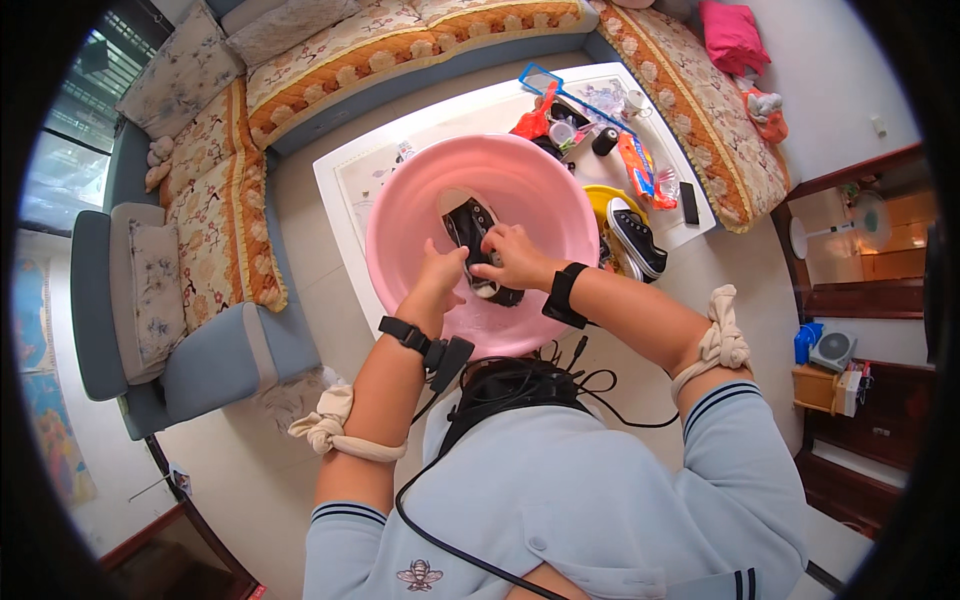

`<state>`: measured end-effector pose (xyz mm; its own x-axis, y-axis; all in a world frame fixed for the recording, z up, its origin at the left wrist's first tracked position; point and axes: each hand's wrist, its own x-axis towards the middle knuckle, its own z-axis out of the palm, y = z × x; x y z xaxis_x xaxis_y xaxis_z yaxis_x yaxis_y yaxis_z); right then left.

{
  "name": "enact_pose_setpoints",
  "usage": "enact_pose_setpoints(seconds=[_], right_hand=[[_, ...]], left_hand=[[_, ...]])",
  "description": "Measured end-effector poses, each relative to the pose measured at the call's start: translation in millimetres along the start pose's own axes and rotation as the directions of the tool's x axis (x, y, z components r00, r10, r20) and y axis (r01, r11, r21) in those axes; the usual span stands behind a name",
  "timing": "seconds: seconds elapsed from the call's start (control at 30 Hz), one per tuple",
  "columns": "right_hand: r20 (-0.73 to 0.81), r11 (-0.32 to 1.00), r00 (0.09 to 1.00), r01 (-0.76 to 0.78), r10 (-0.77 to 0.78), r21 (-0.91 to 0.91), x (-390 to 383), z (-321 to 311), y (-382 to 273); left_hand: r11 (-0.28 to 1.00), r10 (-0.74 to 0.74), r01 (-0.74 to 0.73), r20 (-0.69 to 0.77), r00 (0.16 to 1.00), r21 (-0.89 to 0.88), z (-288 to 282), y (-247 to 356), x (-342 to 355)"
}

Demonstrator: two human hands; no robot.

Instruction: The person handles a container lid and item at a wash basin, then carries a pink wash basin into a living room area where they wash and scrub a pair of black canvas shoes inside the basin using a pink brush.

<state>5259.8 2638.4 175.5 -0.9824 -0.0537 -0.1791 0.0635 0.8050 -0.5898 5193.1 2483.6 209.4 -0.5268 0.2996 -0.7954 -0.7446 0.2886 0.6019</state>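
A black sneaker with a pale toe [465, 220] lies tilted along the inside of a pink basin [400, 220]. My right hand [514, 258] has its fingers curled on the shoe's laced part, partly hiding it; whether anything small is under them is unclear. My left hand [440, 272] is beside the shoe's left side with thumb and fingers apart, fingertips at or near its edge. Just right of the basin, another black sneaker with white trim [637, 243] rests on a yellow container [598, 197].
The basin stands on a white low table [342, 175], with a blue-handled net [540, 80], a dark cylinder [605, 141], orange packages [640, 170] and a black phone-like object [689, 203]. A cushioned sofa [400, 40] wraps around it. Cables [590, 390] hang at my waist.
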Motion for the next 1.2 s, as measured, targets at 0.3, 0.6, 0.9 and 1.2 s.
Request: enact_pose_setpoints(seconds=[0.3, 0.6, 0.9, 1.2], right_hand=[[0.423, 0.934, 0.906, 0.172, -0.026, -0.311, 32.4, 22.4, 2.0], [0.551, 0.966, 0.834, 0.119, 0.028, -0.229, 56.8, 71.0, 41.9], [0.572, 0.91, 0.816, 0.171, 0.084, -0.377, 49.6, 42.2, 24.3], [0.514, 0.952, 0.842, 0.272, -0.164, -0.143, 40.9, -20.0, 61.7]], left_hand=[[0.796, -0.004, 0.106, -0.169, 0.986, 0.596, 22.5, -51.9, 93.6], [-0.4, -0.347, -0.181, 0.035, 0.937, 0.898, 22.2, -103.0, 190.6], [-0.658, 0.039, -0.246, 0.358, 0.933, 0.712, 26.4, -81.0, 139.6], [0.289, 0.215, -0.145, 0.083, 0.973, 0.946, 39.0, -29.5, 98.7]])
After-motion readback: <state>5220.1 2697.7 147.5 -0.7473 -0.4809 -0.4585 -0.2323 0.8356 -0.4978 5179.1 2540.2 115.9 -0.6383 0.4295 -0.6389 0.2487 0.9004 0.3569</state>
